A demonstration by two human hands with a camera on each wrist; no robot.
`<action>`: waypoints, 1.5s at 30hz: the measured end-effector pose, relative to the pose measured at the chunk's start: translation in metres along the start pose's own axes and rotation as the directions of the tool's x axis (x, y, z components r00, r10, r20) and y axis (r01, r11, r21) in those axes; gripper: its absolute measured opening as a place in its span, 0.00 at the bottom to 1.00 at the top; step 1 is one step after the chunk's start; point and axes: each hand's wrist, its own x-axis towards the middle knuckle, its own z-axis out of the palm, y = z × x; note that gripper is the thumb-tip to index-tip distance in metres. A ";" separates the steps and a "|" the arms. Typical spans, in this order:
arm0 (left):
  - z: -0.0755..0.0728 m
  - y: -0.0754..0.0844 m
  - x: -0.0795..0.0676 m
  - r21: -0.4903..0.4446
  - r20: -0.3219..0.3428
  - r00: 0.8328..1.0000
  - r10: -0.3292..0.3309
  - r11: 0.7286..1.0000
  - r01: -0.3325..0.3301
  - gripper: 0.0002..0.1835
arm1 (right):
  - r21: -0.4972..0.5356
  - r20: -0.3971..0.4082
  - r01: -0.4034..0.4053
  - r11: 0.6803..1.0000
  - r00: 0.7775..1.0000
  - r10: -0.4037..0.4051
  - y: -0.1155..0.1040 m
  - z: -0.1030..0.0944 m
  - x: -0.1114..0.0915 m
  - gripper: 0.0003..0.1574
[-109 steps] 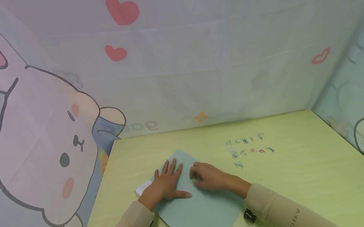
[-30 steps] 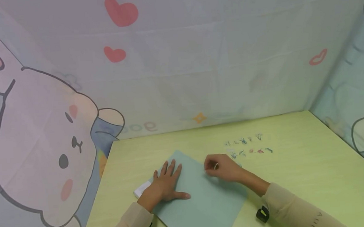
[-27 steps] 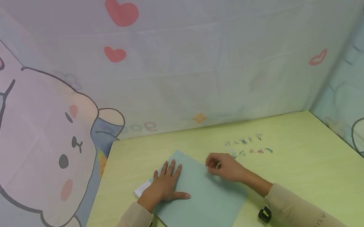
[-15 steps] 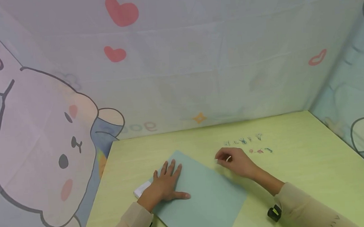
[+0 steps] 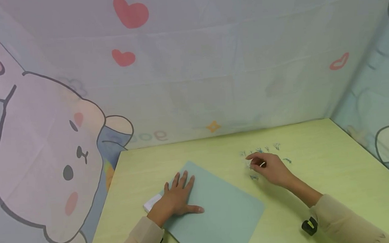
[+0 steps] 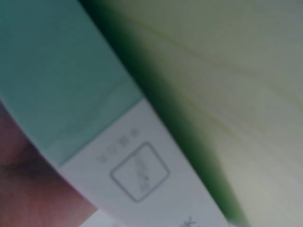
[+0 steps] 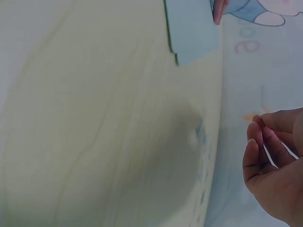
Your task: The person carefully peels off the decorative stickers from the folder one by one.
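A pale green book (image 5: 224, 215) lies at an angle on the table, with a white printed strip (image 6: 137, 170) along its left edge. My left hand (image 5: 176, 200) rests flat on it with fingers spread. To the right, beyond the book, is my right hand (image 5: 272, 170), low over rows of small flower stickers. Its thumb and fingertips pinch what looks like a small pale, see-through sticker (image 5: 248, 164); it is too small to make out well. In the right wrist view the fingertips (image 7: 257, 118) touch, and nothing shows between them. The hand hides part of the sticker rows.
Stickers (image 5: 277, 146) lie in a back row. A bluish one (image 5: 254, 177) sits just in front of my right fingertips, and another (image 5: 287, 160) right of the hand. The yellow-green table (image 5: 343, 187) ends at a printed cloth wall (image 5: 193, 99).
My right hand has lifted from the book's middle and moved right to the stickers. The greenish piece under its fingers is gone from the cover. My left hand has stayed in place.
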 end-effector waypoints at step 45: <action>-0.001 0.001 0.001 -0.003 0.013 1.000 -0.004 1.000 0.004 0.65 | -0.189 0.045 -0.048 0.981 0.997 0.058 0.057 -0.026 -0.027 0.06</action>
